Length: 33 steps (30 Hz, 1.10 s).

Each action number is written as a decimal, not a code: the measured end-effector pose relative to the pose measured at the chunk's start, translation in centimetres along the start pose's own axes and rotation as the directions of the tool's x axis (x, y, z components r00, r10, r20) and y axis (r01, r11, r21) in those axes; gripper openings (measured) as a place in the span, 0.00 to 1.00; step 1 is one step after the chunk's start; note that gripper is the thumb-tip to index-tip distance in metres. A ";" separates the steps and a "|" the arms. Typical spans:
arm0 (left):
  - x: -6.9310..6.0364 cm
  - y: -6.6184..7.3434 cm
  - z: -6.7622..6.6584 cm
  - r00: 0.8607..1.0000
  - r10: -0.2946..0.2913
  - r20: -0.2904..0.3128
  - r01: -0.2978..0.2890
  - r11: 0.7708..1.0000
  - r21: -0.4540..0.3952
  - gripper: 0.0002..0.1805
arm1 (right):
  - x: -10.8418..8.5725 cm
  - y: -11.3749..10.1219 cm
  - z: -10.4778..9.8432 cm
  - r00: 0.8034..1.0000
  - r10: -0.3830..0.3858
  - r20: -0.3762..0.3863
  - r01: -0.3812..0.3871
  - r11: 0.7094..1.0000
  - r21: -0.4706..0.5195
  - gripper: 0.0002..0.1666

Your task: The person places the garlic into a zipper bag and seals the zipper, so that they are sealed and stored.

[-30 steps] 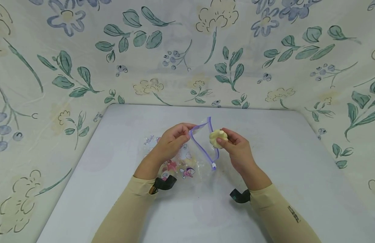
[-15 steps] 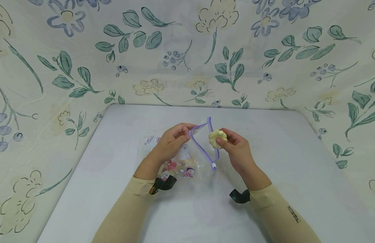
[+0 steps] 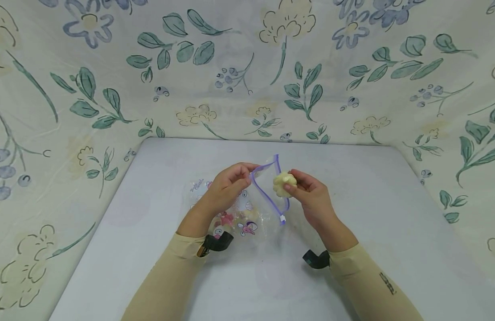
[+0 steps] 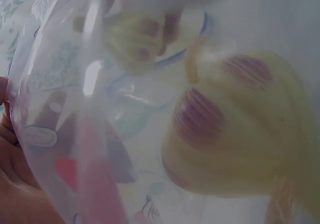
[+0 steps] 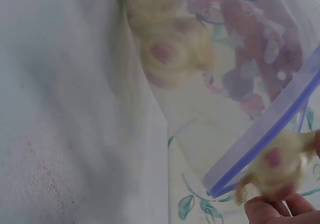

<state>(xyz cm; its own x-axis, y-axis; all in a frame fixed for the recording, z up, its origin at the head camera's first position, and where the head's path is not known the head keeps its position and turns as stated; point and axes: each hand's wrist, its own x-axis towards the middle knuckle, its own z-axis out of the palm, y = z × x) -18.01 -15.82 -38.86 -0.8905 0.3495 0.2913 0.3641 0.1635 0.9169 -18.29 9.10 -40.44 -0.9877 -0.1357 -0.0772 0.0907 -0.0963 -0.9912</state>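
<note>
My left hand [image 3: 227, 187] pinches the rim of a clear zip bag [image 3: 267, 196], whose purple-edged mouth stands open toward the right. My right hand [image 3: 315, 200] holds a pale yellow garlic bulb [image 3: 282, 183] between thumb and fingers, at that mouth. Purple patches mark this held bulb [image 5: 277, 166] in the right wrist view, where it is beside the purple zip strip [image 5: 270, 139]. More garlic bulbs [image 5: 175, 54] show through the plastic. One bulb inside [image 4: 240, 129] fills much of the left wrist view. Cartoon prints cover the bag; the left forearm hides part of it.
A white table [image 3: 151, 276] lies under the hands and bag. Behind and at the sides hangs a floral cloth [image 3: 247, 67]. Black wrist cameras stick out from the left cuff [image 3: 217, 241] and the right cuff [image 3: 316, 259].
The right hand has turned the garlic bulb and brought it slightly left, toward the bag's mouth. The left hand and the bag stay in place.
</note>
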 end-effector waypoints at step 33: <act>-0.4 2.8 0.6 0.999 0.041 -0.011 -0.041 0.880 -0.474 0.09 | 0.5 -4.4 -4.0 0.939 -0.194 0.283 0.217 0.975 -0.050 0.39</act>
<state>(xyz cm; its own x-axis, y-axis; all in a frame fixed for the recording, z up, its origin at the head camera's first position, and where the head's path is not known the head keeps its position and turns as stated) -16.47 -14.99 -36.59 -0.8777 0.3458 0.3317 0.2280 -0.3076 0.9238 -19.74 13.42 -36.59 -0.9093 -0.3881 0.1504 -0.1319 -0.0739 -0.9885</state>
